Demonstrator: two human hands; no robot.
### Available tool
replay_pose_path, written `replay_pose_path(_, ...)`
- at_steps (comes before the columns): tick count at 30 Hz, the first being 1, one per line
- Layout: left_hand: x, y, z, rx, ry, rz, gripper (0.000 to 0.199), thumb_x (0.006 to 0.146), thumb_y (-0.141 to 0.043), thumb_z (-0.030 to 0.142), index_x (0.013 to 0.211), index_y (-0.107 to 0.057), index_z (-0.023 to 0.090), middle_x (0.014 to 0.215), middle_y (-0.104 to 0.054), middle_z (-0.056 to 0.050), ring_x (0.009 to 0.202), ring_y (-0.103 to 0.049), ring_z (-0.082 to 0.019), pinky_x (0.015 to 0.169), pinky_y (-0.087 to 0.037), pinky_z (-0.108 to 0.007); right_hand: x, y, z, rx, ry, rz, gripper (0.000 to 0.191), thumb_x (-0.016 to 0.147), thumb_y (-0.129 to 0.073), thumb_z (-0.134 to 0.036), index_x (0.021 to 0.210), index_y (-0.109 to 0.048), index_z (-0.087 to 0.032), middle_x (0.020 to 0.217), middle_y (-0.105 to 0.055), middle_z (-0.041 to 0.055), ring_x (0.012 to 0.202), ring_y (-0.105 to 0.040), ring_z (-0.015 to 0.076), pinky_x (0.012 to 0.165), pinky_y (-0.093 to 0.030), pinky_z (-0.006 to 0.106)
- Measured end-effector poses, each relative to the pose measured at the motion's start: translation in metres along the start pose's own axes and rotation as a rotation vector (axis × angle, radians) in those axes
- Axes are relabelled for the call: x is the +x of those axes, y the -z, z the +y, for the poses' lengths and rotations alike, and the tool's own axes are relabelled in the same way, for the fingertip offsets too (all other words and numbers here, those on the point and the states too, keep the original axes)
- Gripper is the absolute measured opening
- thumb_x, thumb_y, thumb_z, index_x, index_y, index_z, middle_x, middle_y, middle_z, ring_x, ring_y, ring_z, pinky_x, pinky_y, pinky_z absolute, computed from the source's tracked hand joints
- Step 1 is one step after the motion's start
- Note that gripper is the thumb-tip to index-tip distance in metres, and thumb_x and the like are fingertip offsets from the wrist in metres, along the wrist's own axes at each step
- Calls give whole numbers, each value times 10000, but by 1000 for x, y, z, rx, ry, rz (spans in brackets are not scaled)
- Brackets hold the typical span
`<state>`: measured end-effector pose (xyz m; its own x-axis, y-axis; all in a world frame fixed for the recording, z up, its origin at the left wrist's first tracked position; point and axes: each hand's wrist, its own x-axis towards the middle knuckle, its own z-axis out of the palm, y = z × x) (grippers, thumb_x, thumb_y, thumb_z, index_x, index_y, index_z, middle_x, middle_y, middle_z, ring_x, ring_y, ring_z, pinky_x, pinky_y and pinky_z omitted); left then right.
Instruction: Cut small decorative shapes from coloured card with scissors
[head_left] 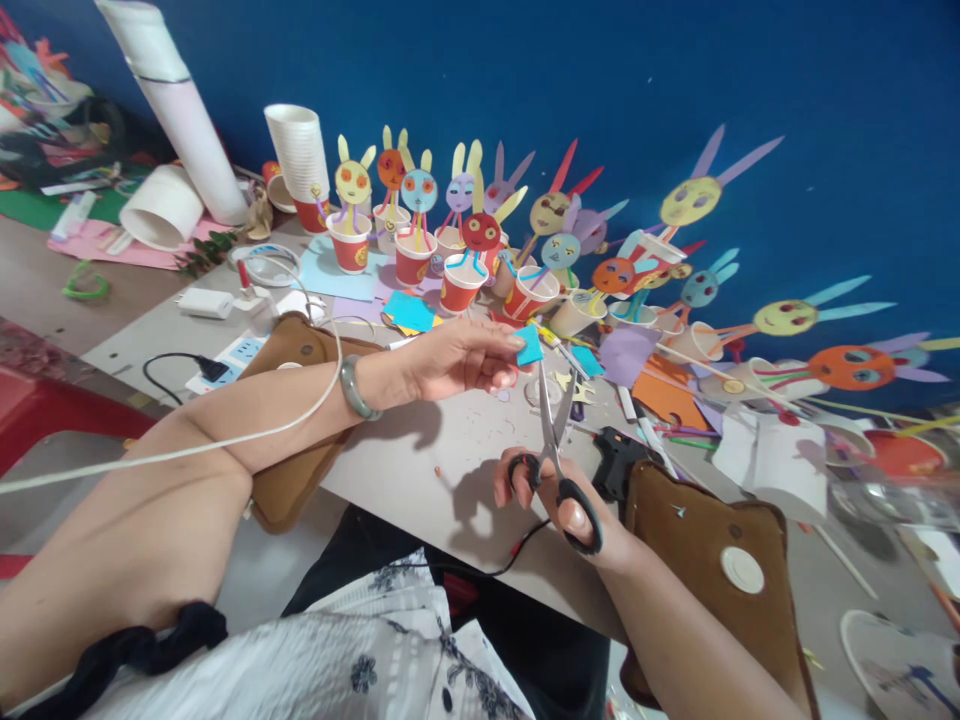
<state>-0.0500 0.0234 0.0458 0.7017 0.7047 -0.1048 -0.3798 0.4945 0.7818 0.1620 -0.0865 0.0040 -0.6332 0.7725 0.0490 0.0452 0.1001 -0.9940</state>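
Between the thumb and fingers of my left hand [469, 358] is a small blue piece of paper [529, 346], held above the middle of the table. My right hand [570, 500] grips a pair of scissors [553, 440] by its black handles. The scissor blades are spread a little and point up, with their tips just below the blue paper. A hot glue gun [613, 462] lies on the table beyond my right wrist. Other blue paper [409, 312] lies on the table behind my left hand.
Paper cups with paper rabbit figures [481, 235] stand in rows along the blue wall. A stack of white cups [296, 150] stands at the back left. Brown cushions [712, 570] lie at both sides, near a power strip [232, 360]. A white cable [225, 440] crosses my left arm.
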Motion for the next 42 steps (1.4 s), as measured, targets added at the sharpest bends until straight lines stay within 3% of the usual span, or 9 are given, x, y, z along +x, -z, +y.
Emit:
replay_pose_path(11, 1, -1, 0, 6, -4, 4, 166, 824, -692, 170, 707, -580, 134, 645, -628, 0, 502, -547, -67, 505, -438, -204, 2, -2, -3, -37, -31, 34, 592, 809, -538, -799, 756, -512, -210, 819, -629, 74, 715, -536, 202, 669, -412, 345)
replay_pose_path(17, 0, 0, 0, 3, -39, -8, 191, 824, -689, 176, 677, -574, 136, 572, -572, 16, 501, -562, -75, 505, -448, -191, 2, -1, -3, -103, -20, 60, 585, 833, -521, -784, 757, -539, -204, 817, -619, 64, 694, -502, 186, 657, -383, 333)
replay_pose_path(27, 2, 0, 0, 35, -53, 13, 179, 828, -675, 173, 690, -567, 136, 595, -601, 5, 502, -559, -66, 502, -431, -182, 2, 0, -2, -180, -45, 109, 608, 825, -506, -804, 738, -541, -204, 782, -621, 61, 712, -533, 200, 681, -399, 345)
replay_pose_path(35, 2, -1, 0, 65, -65, 54, 221, 801, -741, 225, 703, -563, 137, 589, -583, 23, 507, -545, -61, 504, -423, -186, 3, 1, -4, -163, -67, 104, 617, 813, -517, -812, 736, -541, -200, 767, -613, 55, 709, -534, 196, 678, -388, 336)
replay_pose_path(42, 3, -2, 1, 32, -57, 83, 184, 828, -664, 168, 683, -555, 140, 570, -568, 26, 492, -543, -63, 484, -403, -183, 2, 2, -3, -101, -53, 70, 600, 832, -513, -791, 737, -540, -199, 799, -635, 62, 714, -529, 192, 675, -377, 333)
